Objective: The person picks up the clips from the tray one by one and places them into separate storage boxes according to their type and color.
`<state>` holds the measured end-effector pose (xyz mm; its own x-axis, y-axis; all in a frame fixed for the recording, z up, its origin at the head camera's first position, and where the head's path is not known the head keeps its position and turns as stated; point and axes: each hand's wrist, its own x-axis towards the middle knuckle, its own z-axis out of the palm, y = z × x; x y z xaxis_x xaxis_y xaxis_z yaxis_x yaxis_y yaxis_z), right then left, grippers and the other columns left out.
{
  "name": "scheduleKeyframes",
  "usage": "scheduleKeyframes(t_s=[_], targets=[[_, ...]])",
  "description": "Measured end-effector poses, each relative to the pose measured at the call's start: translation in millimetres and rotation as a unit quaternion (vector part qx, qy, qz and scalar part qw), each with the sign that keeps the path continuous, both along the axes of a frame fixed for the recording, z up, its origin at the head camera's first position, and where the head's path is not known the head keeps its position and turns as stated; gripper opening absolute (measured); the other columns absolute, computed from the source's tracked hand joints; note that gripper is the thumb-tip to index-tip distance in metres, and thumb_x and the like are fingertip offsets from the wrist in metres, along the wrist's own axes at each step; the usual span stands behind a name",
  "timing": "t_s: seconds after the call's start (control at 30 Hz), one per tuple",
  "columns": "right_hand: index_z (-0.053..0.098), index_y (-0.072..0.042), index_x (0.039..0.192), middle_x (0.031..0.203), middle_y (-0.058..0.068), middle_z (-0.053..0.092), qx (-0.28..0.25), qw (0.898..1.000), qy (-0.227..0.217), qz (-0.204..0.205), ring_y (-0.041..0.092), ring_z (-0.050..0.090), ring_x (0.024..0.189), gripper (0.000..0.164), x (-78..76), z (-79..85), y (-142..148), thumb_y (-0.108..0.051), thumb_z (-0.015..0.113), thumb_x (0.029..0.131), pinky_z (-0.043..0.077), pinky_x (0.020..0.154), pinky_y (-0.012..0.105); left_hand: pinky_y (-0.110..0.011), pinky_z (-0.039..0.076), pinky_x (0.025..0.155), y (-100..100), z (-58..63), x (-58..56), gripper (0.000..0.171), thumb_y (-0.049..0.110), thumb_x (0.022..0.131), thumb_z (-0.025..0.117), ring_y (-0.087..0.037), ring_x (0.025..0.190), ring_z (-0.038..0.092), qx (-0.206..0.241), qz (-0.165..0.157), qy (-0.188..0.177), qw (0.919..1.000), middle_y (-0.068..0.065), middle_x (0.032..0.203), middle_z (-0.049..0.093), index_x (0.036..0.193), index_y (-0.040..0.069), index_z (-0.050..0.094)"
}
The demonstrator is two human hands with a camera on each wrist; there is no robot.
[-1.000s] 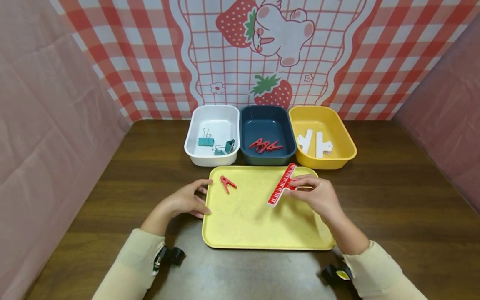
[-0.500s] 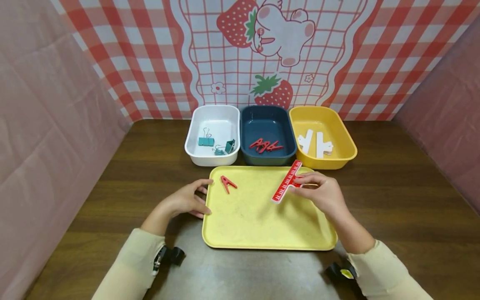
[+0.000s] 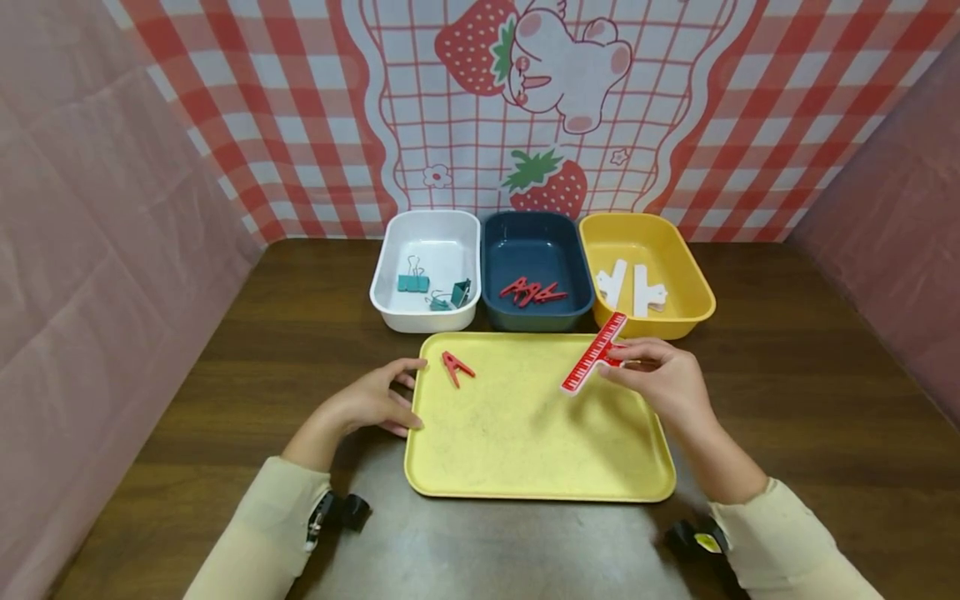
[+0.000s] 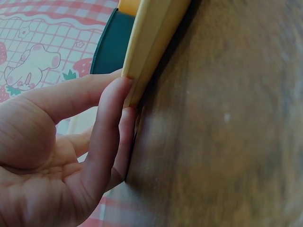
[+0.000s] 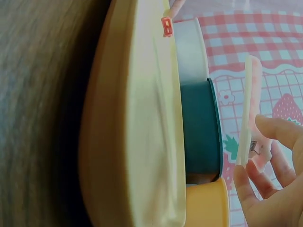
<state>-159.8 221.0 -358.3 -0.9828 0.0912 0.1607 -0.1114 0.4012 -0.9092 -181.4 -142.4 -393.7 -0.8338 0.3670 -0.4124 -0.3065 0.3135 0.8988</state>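
Observation:
My right hand (image 3: 663, 379) pinches a long-jawed plastic clip (image 3: 592, 354), its red face printed with piano keys, above the right part of a yellow tray (image 3: 480, 450). In the right wrist view the clip (image 5: 253, 94) shows its pale side and a small spring, with thumb and fingers around its handle end. At the tray's left edge, my left hand (image 3: 371, 400) holds the rim by its fingertips; the left wrist view shows fingers on the rim (image 4: 137, 52) and others lower beside it. A small red clothespin (image 3: 457, 367) lies at the tray's upper left.
Behind the tray stand three bins: a white one (image 3: 386, 292) with teal binder clips (image 3: 412, 283), a dark blue one (image 3: 525, 229) with red clothespins (image 3: 528, 292), and a yellow one (image 3: 693, 292) with white clips (image 3: 641, 292). A checked cloth (image 3: 300, 125) hangs behind.
The right hand has carried the piano-key clip rightward and slightly toward the yellow bin, still over the tray. The left hand and the clothespin on the tray have stayed put.

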Motion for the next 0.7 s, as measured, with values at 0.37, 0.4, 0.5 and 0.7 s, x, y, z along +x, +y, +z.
scheduleKeyframes(t_s=[0.37,0.4,0.5,0.7], targets=[[0.069,0.007,0.098,0.087,-0.013,0.061,0.024,0.999,-0.014,-0.037,0.002,0.058,0.078,0.038,-5.6,0.5,8,-0.019,0.082,0.072,0.051,0.066,0.011,-0.038,0.059,0.063,0,1.1,0.7,0.085,-0.019,0.070,0.069,-0.026,0.085,0.059,0.000,0.002,0.000,1.0000,-0.021,0.121,0.034,0.142,0.006,0.031],[0.069,0.007,0.098,0.087,-0.014,0.061,0.026,0.999,-0.015,-0.040,0.002,0.057,0.078,0.039,-6.2,1.0,8,-0.019,0.082,0.072,0.051,0.065,0.011,-0.038,0.059,0.063,0,1.0,0.6,0.085,-0.019,0.070,0.069,-0.026,0.085,0.059,-0.001,0.001,0.000,1.0000,-0.021,0.121,0.034,0.142,0.006,0.031],[0.069,0.008,0.098,0.086,-0.015,0.061,0.020,0.998,-0.016,-0.049,0.002,0.057,0.079,0.039,-8.6,1.4,10,-0.018,0.081,0.072,0.051,0.064,0.011,-0.038,0.059,0.063,0,0.8,0.5,0.085,-0.018,0.070,0.070,-0.026,0.086,0.059,-0.001,0.000,0.002,1.0000,-0.021,0.122,0.034,0.142,0.006,0.031],[0.071,0.005,0.095,0.088,-0.014,0.064,-0.002,0.998,-0.002,-0.068,0.004,0.056,0.086,0.036,-17.2,-6.7,20,-0.019,0.083,0.070,0.051,0.063,0.012,-0.038,0.059,0.063,1,1.2,0.5,0.086,-0.017,0.070,0.071,-0.025,0.086,0.059,-0.003,-0.002,0.002,1.0000,-0.021,0.123,0.034,0.142,0.006,0.030]])
